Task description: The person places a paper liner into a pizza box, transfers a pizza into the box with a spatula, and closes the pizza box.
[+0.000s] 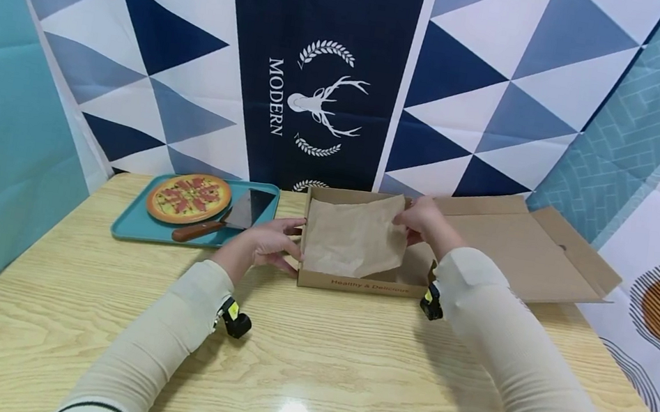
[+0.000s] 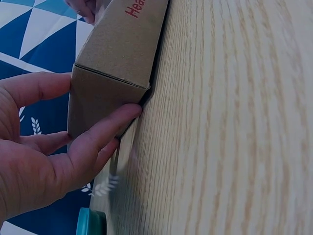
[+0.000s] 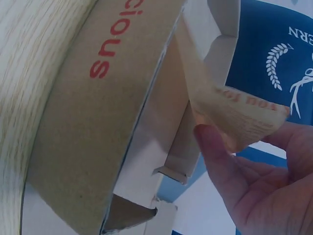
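Observation:
A cardboard pizza box (image 1: 357, 286) stands with its lid (image 1: 520, 250) folded out to the right. My left hand (image 1: 270, 243) holds the box's left wall; in the left wrist view its fingers meet the rim while another digit lies on the outer wall (image 2: 100, 100). Inside the box a sheet of brown paper (image 1: 357, 234) lies raised toward its right end. My right hand (image 1: 426, 221) pinches that end between thumb and fingers. Red print marks the folded paper corner (image 3: 244, 112) in the right wrist view.
Left of the box is a teal tray (image 1: 131, 226). It carries a round pizza (image 1: 188, 199) and a pizza server with a wooden handle (image 1: 197, 231). The wooden table (image 1: 307, 365) stretches toward me. A patterned curtain (image 1: 320, 92) hangs close behind the box.

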A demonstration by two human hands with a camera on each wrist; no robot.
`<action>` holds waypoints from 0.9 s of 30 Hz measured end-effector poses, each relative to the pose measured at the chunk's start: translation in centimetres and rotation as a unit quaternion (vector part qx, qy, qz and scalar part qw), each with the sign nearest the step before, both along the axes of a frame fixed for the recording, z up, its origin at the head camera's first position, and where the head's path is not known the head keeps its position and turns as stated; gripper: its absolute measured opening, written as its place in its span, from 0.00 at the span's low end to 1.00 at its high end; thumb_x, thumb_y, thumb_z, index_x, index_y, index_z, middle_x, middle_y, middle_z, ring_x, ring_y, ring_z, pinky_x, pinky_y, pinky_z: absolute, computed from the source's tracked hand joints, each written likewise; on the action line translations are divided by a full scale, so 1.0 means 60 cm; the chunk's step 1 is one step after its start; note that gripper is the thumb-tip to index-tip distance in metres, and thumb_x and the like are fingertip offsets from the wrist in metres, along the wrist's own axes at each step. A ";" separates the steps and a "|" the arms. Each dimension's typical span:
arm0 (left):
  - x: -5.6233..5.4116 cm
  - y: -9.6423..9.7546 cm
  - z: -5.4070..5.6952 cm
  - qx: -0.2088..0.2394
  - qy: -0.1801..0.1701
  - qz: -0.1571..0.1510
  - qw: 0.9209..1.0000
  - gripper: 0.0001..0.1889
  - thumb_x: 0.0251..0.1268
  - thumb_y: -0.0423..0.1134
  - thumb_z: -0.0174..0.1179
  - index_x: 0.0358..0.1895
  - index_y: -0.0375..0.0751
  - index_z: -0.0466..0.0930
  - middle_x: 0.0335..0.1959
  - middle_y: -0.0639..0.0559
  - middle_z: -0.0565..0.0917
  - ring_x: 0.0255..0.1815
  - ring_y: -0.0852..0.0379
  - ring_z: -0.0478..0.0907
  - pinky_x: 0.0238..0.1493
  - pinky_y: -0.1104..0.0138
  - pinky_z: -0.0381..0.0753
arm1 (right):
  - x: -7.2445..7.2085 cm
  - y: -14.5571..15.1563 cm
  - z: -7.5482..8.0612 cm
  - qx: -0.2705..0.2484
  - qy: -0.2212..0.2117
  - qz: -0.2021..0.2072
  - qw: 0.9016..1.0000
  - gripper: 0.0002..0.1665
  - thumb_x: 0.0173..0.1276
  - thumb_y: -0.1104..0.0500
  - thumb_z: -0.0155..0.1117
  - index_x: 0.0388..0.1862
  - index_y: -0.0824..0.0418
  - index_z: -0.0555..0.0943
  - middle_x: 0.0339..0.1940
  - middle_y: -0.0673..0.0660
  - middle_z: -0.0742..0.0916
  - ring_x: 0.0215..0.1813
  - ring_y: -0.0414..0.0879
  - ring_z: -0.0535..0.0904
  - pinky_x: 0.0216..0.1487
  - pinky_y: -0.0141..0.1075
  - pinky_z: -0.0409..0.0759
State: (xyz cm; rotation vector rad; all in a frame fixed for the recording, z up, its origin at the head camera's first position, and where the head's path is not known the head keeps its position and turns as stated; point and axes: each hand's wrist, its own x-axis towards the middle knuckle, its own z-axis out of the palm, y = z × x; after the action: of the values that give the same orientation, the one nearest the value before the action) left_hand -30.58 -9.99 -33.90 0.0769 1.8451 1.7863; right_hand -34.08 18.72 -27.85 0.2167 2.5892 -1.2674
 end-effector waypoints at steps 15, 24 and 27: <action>-0.001 -0.002 -0.001 0.003 -0.006 0.005 1.000 0.50 0.56 0.13 0.54 0.79 0.48 0.44 0.78 0.41 0.48 0.70 0.35 0.60 0.49 0.41 0.79 | -0.006 0.011 -0.012 0.145 -0.035 0.074 0.986 0.34 0.70 0.61 0.60 0.66 0.80 0.61 0.58 0.73 0.74 0.47 0.57 0.78 0.47 0.42 0.82; 0.002 -0.003 0.000 0.003 -0.004 0.002 1.000 0.49 0.57 0.13 0.54 0.80 0.48 0.43 0.78 0.39 0.48 0.71 0.35 0.58 0.49 0.41 0.79 | -0.004 0.013 -0.025 0.162 -0.055 0.128 0.977 0.42 0.71 0.59 0.57 0.73 0.79 0.49 0.65 0.73 0.68 0.52 0.61 0.74 0.49 0.45 0.81; 0.002 -0.002 0.001 0.004 -0.003 0.001 1.000 0.49 0.57 0.14 0.54 0.80 0.48 0.43 0.78 0.40 0.48 0.71 0.35 0.58 0.48 0.42 0.80 | 0.000 0.012 -0.024 0.180 -0.058 0.143 0.972 0.42 0.72 0.58 0.57 0.72 0.80 0.50 0.66 0.75 0.68 0.55 0.64 0.75 0.51 0.46 0.82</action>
State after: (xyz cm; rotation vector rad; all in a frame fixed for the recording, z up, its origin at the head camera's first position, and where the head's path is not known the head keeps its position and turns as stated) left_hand -30.46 -10.10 -33.85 0.0730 1.8344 1.7933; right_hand -34.09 19.45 -29.28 -0.0183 2.6102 -0.6650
